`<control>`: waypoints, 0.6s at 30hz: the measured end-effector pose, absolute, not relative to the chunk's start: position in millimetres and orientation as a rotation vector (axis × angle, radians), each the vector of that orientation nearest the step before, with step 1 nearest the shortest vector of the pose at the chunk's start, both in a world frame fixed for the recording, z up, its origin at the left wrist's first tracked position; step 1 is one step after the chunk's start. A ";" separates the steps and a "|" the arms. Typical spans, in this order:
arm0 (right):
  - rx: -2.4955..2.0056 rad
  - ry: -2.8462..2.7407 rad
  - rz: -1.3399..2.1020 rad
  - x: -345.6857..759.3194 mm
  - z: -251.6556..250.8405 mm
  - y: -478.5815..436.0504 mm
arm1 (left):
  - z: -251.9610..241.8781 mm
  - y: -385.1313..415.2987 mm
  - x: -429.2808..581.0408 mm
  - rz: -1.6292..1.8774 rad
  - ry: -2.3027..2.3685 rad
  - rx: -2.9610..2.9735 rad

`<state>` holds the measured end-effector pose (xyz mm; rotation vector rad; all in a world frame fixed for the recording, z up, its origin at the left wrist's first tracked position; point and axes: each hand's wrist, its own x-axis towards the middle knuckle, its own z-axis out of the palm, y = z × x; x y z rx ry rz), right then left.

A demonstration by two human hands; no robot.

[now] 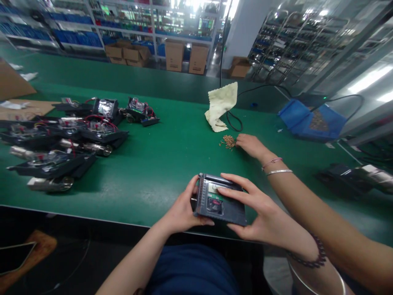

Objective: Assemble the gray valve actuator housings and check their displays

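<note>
A dark grey plastic housing (221, 203) with a small green board inside sits at the near edge of the green table (159, 164). My left hand (181, 211) grips its left side, thumb on the front edge. My right hand (260, 213), with a bead bracelet on the wrist, holds the right side, and its fingers lie across the top of the housing. Another person's hand (250, 145), wearing thin bracelets, reaches in from the right and touches a small pile of brass screws (229, 141).
A heap of black assemblies with red wires (67, 135) covers the table's left. A pale cloth (221, 104) and a black cable (235, 121) lie at the back, a blue tray (313, 121) at the right. More dark parts (353, 178) sit far right.
</note>
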<state>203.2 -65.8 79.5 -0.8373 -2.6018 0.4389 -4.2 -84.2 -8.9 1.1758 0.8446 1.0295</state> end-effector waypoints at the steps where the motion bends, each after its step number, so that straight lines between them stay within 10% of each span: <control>1: -0.838 -2.603 0.442 202.8 79.5 -65.4 | -8.4 -84.7 -4.8 1.027 0.846 1.170; 18: -1.078 -1.995 1.192 208.4 57.7 -77.5 | 28.7 -110.0 -10.7 0.972 1.108 1.024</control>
